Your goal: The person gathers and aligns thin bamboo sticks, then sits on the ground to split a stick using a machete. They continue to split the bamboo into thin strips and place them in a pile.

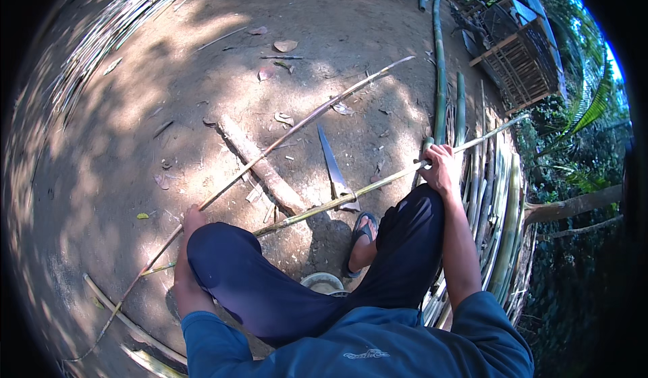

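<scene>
Brown stick (297, 128) fills the curled left hand (194, 217); green pole (387, 181), the clenched right hand (442, 165).

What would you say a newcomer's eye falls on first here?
Likely the brownish pole slanting past the left hand and the greenish pole in the right hand, both spanning the middle. Next comes the saw on the ground, its blade showing between them, right of a short log.

A blue short-slv. T-shirt (432, 341) is bearing a small pale print (366, 354) on its front. Dk. navy trousers (277, 280), approx. plain, are showing below it, w/ soft folds forming. A dk. thong-type sandal (363, 231) is showing on one foot (365, 252).
</scene>
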The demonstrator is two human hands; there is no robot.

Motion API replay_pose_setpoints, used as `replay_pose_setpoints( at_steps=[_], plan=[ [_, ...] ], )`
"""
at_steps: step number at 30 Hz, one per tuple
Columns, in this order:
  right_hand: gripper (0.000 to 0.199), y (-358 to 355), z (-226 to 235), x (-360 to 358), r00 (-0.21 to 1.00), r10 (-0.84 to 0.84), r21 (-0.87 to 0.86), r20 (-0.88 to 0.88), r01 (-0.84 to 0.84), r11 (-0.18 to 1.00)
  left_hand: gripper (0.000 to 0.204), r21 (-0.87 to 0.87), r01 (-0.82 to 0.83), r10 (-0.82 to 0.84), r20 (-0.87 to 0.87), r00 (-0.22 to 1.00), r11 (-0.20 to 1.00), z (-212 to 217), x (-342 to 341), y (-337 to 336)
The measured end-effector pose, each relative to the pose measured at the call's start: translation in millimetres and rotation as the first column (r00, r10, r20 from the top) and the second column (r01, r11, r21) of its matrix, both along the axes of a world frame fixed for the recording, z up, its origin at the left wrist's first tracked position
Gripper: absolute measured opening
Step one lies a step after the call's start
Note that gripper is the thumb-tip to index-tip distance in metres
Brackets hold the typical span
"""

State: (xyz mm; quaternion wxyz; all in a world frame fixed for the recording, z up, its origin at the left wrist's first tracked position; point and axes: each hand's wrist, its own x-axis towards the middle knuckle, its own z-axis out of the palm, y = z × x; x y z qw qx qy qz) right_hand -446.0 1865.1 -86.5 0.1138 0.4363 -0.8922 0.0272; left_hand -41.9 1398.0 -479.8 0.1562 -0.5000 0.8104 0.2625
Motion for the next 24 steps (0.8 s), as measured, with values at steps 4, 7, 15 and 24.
replay_pose_setpoints(
  at_steps=[4,7,15,24],
  plan=[
    [0.024,-15.2,4.6,3.0,0.998,0.055,0.023,-0.026,-0.055,0.998,0.024,0.018,-0.055,0.057,-0.206,0.977,0.998,2.2,15.3,-12.2],
    [0.024,-21.6,11.2,5.3,0.995,0.073,0.045,-0.068,-0.07,0.996,0.02,-0.188,-0.009,-0.056,-0.336,0.94,0.982,15.1,32.7,-12.9],
    [0.031,-45.7,-0.6,12.7,0.993,0.113,0.171,-0.042,-0.105,0.98,0.015,-0.57,-0.278,-0.043,-0.485,0.873,0.773,92.5,64.5,-8.4],
    [0.052,-137.0,-21.0,-16.3,0.923,0.282,-0.099,-0.26,-0.316,0.943,0.016,-0.747,-0.354,-0.183,-0.53,0.828,0.563,199.3,154.8,10.6]
  ],
)
